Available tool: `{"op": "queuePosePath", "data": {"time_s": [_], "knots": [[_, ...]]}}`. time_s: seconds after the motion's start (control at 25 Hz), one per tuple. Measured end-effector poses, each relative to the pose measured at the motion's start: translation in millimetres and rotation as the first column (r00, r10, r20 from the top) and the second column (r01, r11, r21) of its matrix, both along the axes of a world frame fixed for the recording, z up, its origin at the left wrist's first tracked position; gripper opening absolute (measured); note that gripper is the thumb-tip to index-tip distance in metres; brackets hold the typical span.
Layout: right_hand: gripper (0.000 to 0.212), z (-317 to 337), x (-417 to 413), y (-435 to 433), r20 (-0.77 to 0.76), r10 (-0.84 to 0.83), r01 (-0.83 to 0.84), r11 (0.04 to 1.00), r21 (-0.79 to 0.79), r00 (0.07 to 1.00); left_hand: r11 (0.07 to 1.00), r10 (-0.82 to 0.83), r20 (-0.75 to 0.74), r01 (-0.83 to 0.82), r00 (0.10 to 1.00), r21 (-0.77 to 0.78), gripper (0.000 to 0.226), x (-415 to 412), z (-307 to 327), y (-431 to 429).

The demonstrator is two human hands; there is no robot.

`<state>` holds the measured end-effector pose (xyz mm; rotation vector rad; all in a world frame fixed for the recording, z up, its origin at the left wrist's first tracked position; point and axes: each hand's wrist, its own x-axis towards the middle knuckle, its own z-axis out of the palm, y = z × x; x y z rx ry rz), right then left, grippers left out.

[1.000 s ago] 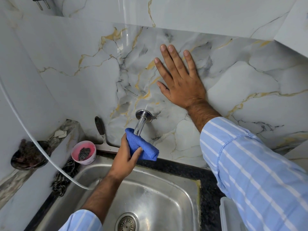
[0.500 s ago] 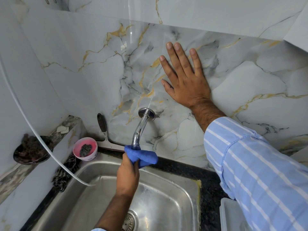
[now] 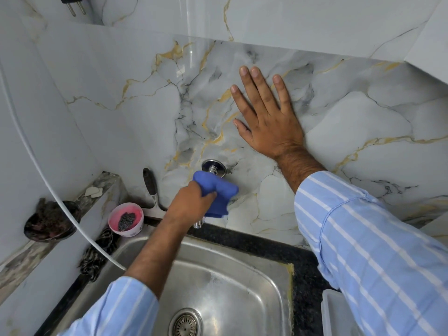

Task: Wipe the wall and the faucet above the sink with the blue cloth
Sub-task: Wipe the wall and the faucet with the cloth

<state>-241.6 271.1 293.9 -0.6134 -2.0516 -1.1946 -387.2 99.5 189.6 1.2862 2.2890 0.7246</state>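
Observation:
My left hand grips the blue cloth, which is wrapped around the upper part of the chrome faucet close to its round wall flange. Only the flange and the spout tip below the cloth show. My right hand lies flat with fingers spread on the marble-patterned wall, up and right of the faucet. The steel sink sits below both hands.
A black-handled squeegee leans on the wall left of the faucet. A pink cup with a dark scrubber stands by the sink corner. A dark dish rests on the left ledge. A white hose crosses the left side. A clear container sits at lower right.
My left hand slid the cloth down the faucet to its tip, then back up to the part near the wall flange. My right hand stayed flat on the wall.

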Motion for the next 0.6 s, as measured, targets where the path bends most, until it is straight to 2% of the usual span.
{"op": "queuePosePath", "data": {"time_s": [0.04,0.08,0.12,0.16,0.2,0.24,0.28,0.32,0.36,0.4,0.44,0.48,0.52,0.56,0.6], "knots": [[0.062,0.1,0.1,0.1,-0.003,-0.001,0.001,1.000,0.002,1.000,0.999,0.021,0.042,-0.019,0.999,-0.039,0.038,1.1,4.4,16.3],[0.062,0.1,-0.2,0.4,-0.004,0.003,-0.003,1.000,0.002,1.000,0.998,0.049,0.173,-0.042,0.984,-0.044,0.038,-1.4,7.5,28.8],[0.062,0.4,-0.5,0.4,-0.002,0.008,-0.008,1.000,0.001,1.000,0.996,0.086,0.393,-0.086,0.916,-0.018,0.040,-6.8,9.7,38.5],[0.062,0.3,-0.5,-0.1,-0.001,0.007,-0.007,1.000,-0.002,1.000,0.992,0.110,0.635,-0.129,0.765,-0.016,0.041,-13.2,11.3,43.8],[0.062,0.4,-0.4,-0.3,0.000,0.003,-0.003,1.000,-0.003,1.000,0.989,0.116,0.820,-0.142,0.560,-0.043,0.037,-18.9,11.0,44.9],[0.062,0.2,0.0,0.2,0.000,0.003,-0.003,1.000,-0.003,1.000,0.989,0.110,0.922,-0.135,0.371,-0.063,0.029,-24.6,7.8,45.2],[0.062,0.0,0.2,0.5,0.004,0.005,-0.005,1.000,-0.002,1.000,0.989,0.096,0.963,-0.135,0.253,-0.063,0.023,-29.9,3.8,45.1],[0.062,-0.2,0.3,0.3,0.011,0.005,-0.005,1.000,-0.002,1.000,0.990,0.070,0.979,-0.134,0.190,-0.045,0.021,-34.1,-0.8,45.0],[0.062,-0.3,0.3,0.0,0.016,0.000,0.000,1.000,0.000,1.000,0.992,0.044,0.981,-0.123,0.188,-0.021,0.022,-35.8,-4.1,45.4],[0.062,0.3,0.2,-0.1,0.016,-0.005,0.005,1.000,0.005,1.000,0.994,0.028,0.974,-0.106,0.223,-0.004,0.023,-35.3,-5.2,46.6],[0.062,0.8,0.1,-0.2,0.011,-0.005,0.005,1.000,0.011,1.000,0.996,0.003,0.942,-0.088,0.337,0.028,0.024,-32.6,-3.3,47.0],[0.062,0.9,0.2,-0.6,0.006,-0.005,0.005,1.000,0.014,1.000,0.995,-0.030,0.859,-0.069,0.511,0.076,0.026,-29.0,-2.0,47.0],[0.062,0.7,0.2,-1.1,0.001,-0.005,0.005,1.000,0.016,1.000,0.992,-0.064,0.703,-0.029,0.709,0.120,0.027,-24.4,-1.4,46.8],[0.061,0.2,-0.3,-1.8,-0.003,-0.005,0.005,1.000,0.018,1.000,0.991,-0.092,0.489,0.033,0.867,0.128,0.029,-19.7,-1.0,45.3],[0.061,0.1,-0.7,-1.9,-0.004,-0.006,0.006,1.000,0.022,1.000,0.992,-0.099,0.265,0.073,0.959,0.107,0.029,-14.8,-0.5,42.0]]}}
